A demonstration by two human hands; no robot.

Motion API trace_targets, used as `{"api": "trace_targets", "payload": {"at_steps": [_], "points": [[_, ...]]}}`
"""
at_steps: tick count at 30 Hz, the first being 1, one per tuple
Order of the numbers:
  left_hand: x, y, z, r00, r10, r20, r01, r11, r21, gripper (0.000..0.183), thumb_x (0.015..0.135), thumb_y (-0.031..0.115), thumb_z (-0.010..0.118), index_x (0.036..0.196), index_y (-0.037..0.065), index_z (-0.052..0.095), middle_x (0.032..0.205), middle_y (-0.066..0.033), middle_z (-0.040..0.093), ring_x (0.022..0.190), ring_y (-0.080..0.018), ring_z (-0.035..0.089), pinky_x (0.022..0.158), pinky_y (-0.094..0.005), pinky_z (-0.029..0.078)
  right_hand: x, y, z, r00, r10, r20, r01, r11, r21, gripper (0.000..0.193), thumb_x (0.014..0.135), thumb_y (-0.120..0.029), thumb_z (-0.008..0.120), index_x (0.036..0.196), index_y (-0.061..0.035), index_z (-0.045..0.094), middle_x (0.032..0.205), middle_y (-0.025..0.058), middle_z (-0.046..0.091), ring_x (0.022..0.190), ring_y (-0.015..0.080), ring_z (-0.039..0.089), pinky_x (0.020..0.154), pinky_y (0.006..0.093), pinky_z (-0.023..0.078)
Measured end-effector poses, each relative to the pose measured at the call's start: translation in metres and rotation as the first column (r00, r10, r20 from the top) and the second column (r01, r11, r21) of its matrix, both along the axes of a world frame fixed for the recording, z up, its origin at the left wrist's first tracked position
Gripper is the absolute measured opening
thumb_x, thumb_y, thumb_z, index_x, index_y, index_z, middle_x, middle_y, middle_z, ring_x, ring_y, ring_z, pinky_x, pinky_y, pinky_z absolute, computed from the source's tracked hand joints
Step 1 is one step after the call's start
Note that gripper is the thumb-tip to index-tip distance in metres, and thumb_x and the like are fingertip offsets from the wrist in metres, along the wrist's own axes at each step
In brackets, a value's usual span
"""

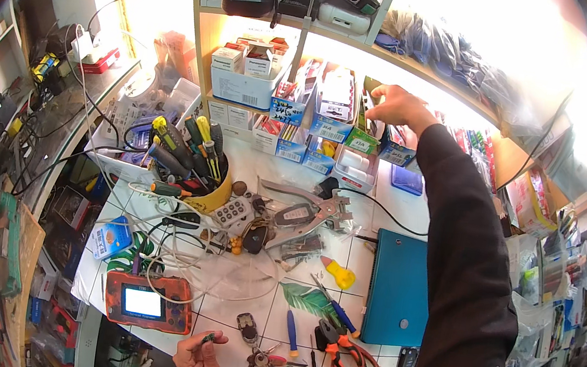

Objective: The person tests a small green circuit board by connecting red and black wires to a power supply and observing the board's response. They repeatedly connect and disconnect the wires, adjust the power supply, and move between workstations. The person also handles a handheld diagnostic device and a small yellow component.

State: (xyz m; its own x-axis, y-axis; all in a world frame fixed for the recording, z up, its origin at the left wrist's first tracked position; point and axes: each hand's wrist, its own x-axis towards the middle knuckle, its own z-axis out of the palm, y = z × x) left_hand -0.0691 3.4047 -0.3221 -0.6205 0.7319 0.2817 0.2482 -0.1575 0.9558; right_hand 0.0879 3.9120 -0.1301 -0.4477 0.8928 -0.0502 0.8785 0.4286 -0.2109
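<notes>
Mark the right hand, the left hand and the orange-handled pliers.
right hand (402, 107), head view, back of the hand.
left hand (199, 358), head view, knuckles.
orange-handled pliers (343, 350), head view, handles.

The worktop (379, 218) is showing white tiles, 1 of them bearing a green leaf print (312, 300). A yellow cup (212, 198) is holding yellow-and-black screwdrivers (187, 140). The notebook (399, 288) is looking teal, the device (148, 300) orange with a white screen, the pliers (345, 352) orange and black. The sleeve (471, 283) is showing black with 3 white stripes.
</notes>
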Motion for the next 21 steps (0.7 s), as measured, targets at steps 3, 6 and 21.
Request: {"api": "trace_targets", "payload": {"at_steps": [3,6,21], "points": [[0.001,0.000,0.000,1.000,0.004,0.004,-0.004,1.000,0.004,0.019,0.096,0.014,0.049,0.101,-0.005,0.045,0.090,-0.0193,0.063,0.073,-0.0212,0.067,0.070,-0.0301,0.053,-0.013,-0.007,-0.010,0.996,-0.088,0.029,0.087,0.996,0.030,0.046,0.063,-0.029,0.067,0.101,-0.0029,0.068,0.109,0.0226,0.064,0.104,0.0317,0.062,0.089,0.0348,0.047],[0.000,-0.001,-0.001,1.000,0.004,0.001,-0.004,1.000,0.009,0.020,0.096,0.014,0.049,0.101,-0.005,0.045,0.090,-0.0194,0.063,0.073,-0.0212,0.067,0.070,-0.0302,0.053,-0.009,-0.001,-0.014,0.991,-0.102,-0.086,0.107,0.993,0.057,0.039,0.064,-0.020,0.067,0.098,-0.0012,0.067,0.099,0.0224,0.066,0.093,0.0287,0.064,0.082,0.0344,0.048],[-0.004,-0.006,-0.013,0.999,0.027,-0.030,-0.027,0.999,-0.021,0.023,0.096,0.017,0.051,0.101,-0.005,0.045,0.090,-0.0191,0.063,0.072,-0.0208,0.066,0.069,-0.0301,0.054,0.007,0.006,-0.017,0.983,-0.065,-0.173,0.076,0.995,0.059,0.033,0.071,-0.006,0.057,0.102,-0.0050,0.069,0.107,0.0198,0.066,0.105,0.0297,0.062,0.093,0.0345,0.046]]}}
